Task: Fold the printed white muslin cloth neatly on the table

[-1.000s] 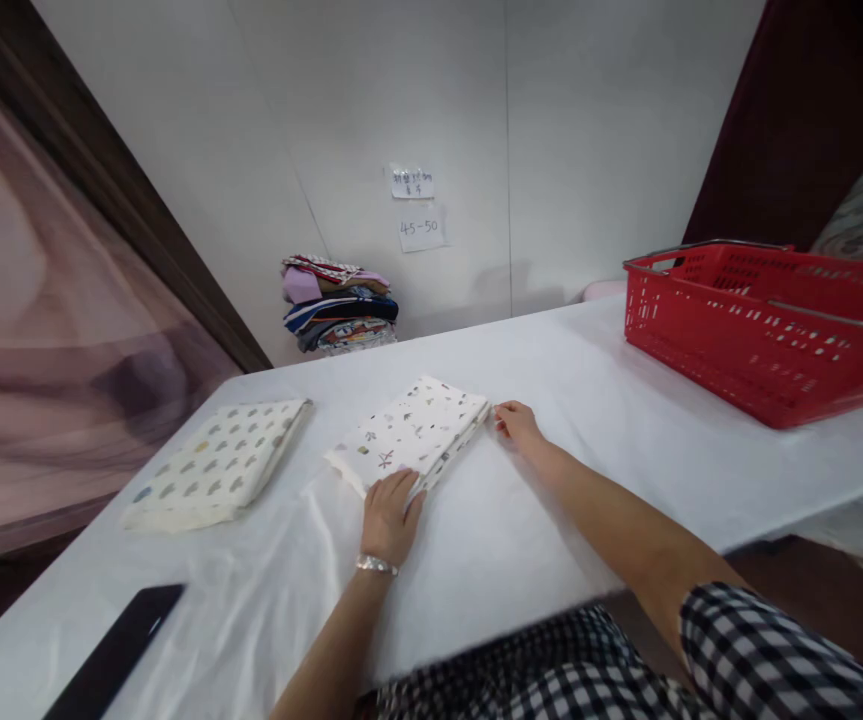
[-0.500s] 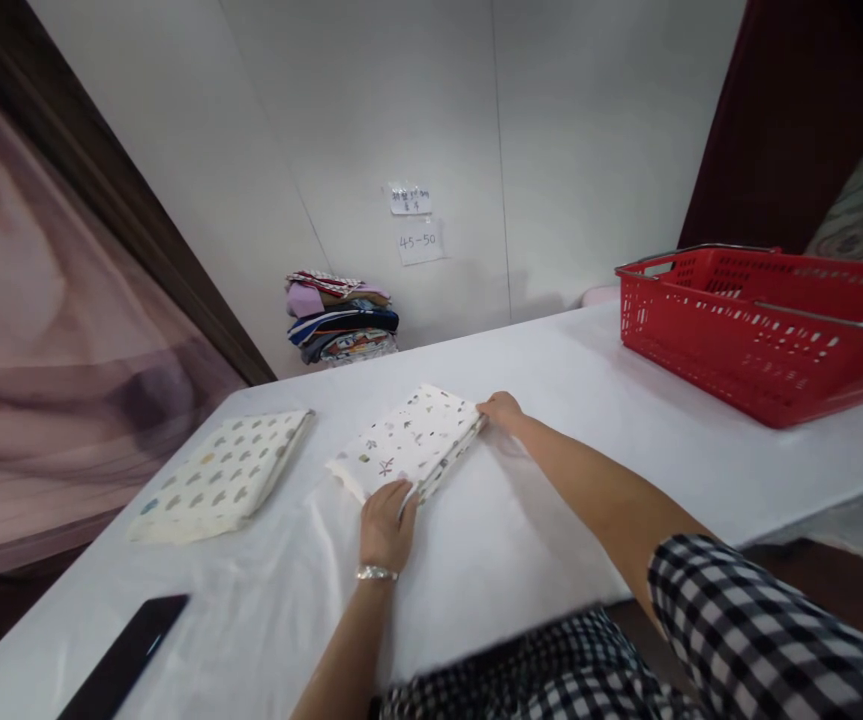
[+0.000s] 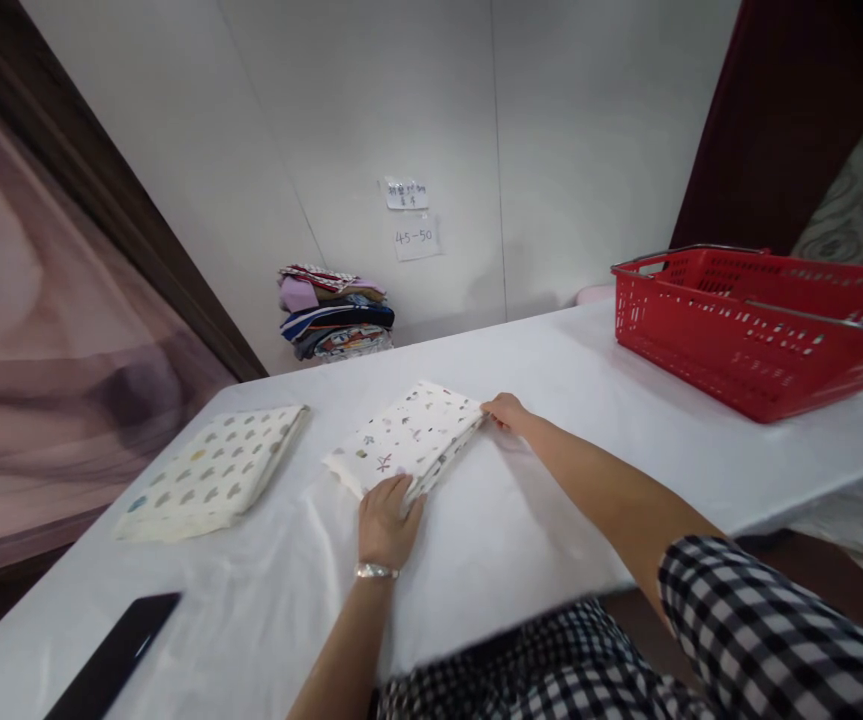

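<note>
A folded white cloth with small plant-like prints lies flat in the middle of the table. At its near corner is my left hand, fingers on top and thumb against the folded edge. My right hand pinches the right corner between closed fingers. The layers of the fold show along the edge between both hands. To the left rests a second folded cloth, cream with rows of grey cloud shapes, touched by neither hand.
A white-covered table runs along the wall. On the right stands a red plastic basket with metal handles. A black phone-like slab lies front left. Behind the table is a stack of folded fabrics; paper labels hang above.
The view has shifted slightly. My right hand has moved a little to the right with the cloth's corner. My left hand stays on the near corner.
</note>
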A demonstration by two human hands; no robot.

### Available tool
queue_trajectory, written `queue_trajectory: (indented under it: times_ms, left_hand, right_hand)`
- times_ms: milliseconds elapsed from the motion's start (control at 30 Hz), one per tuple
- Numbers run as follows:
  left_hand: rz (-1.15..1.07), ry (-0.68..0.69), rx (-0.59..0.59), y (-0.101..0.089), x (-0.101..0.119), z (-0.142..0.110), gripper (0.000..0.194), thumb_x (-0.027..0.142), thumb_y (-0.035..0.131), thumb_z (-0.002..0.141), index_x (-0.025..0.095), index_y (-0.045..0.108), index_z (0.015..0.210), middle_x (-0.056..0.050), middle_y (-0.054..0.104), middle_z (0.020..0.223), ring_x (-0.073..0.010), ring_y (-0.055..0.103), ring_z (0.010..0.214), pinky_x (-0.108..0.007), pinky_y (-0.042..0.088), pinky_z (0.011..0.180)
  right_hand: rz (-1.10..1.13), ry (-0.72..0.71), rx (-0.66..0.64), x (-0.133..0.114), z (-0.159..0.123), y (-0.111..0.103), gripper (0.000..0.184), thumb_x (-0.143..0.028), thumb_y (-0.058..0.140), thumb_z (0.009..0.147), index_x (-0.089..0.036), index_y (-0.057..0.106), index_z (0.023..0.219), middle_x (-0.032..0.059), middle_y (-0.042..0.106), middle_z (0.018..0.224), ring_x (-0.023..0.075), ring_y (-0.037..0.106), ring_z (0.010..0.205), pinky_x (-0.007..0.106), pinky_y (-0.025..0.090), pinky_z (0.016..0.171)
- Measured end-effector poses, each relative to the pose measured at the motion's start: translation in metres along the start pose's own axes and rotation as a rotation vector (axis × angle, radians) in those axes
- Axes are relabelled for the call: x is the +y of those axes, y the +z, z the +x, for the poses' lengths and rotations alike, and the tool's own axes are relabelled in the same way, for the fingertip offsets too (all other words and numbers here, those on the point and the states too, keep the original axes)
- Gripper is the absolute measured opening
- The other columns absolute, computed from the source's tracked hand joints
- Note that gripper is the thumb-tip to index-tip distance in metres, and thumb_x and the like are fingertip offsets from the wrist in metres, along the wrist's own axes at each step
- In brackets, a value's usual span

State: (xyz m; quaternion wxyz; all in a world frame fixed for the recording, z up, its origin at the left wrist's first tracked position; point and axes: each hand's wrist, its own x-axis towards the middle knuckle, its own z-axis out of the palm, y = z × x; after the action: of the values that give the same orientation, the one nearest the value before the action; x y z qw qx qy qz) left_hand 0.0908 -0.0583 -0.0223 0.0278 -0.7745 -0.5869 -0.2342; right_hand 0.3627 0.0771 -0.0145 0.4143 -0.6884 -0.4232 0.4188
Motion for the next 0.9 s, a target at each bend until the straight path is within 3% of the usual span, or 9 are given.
queue_trajectory:
  times_ms: [300, 467, 667, 900]
  left_hand:
    - [0.103, 0.059, -0.083, -0.003, 0.005, -0.001, 0.044, 0.042, 0.042, 0.083, 0.026, 0.049, 0.123, -0.003, 0.049, 0.130, -0.0238, 0.039, 0.122, -0.043, 0.025, 0.104]
    - [0.107, 0.088, -0.069, -0.002, 0.003, -0.001, 0.037, 0.036, 0.036, 0.087, 0.027, 0.053, 0.119, -0.002, 0.054, 0.125, -0.0221, 0.043, 0.119, -0.043, 0.025, 0.104]
    - [0.072, 0.117, -0.029, 0.000, 0.004, -0.005, 0.033, 0.029, 0.039, 0.087, 0.025, 0.055, 0.117, -0.003, 0.057, 0.121, -0.0231, 0.047, 0.114, -0.047, 0.031, 0.099]
    - [0.000, 0.079, -0.025, -0.002, 0.009, -0.012, 0.031, 0.028, 0.045, 0.085, 0.027, 0.055, 0.114, -0.002, 0.058, 0.119, -0.0211, 0.046, 0.113, -0.047, 0.029, 0.100]
  right_hand:
    - [-0.025, 0.020, -0.014, -0.008, -0.003, 0.003, 0.010, -0.017, 0.065, 0.065, -0.012, 0.056, 0.065, 0.0005, 0.049, 0.040, 0.0103, 0.048, 0.040, 0.018, 0.031, 0.037]
    - [-0.031, -0.044, 0.027, -0.008, -0.005, 0.008, 0.008, -0.019, 0.059, 0.070, -0.014, 0.058, 0.076, -0.0032, 0.051, 0.045, 0.0075, 0.048, 0.042, 0.016, 0.035, 0.040]
    - [-0.168, -0.005, -0.023, 0.001, -0.005, 0.005, 0.012, -0.022, 0.058, 0.070, -0.014, 0.058, 0.078, -0.0017, 0.052, 0.046, 0.0098, 0.048, 0.039, 0.019, 0.036, 0.039]
    - [-0.406, -0.180, -0.130, -0.006, -0.004, 0.002, 0.013, -0.024, 0.053, 0.070, -0.015, 0.062, 0.066, 0.0015, 0.056, 0.053, 0.0136, 0.053, 0.052, 0.021, 0.034, 0.047]
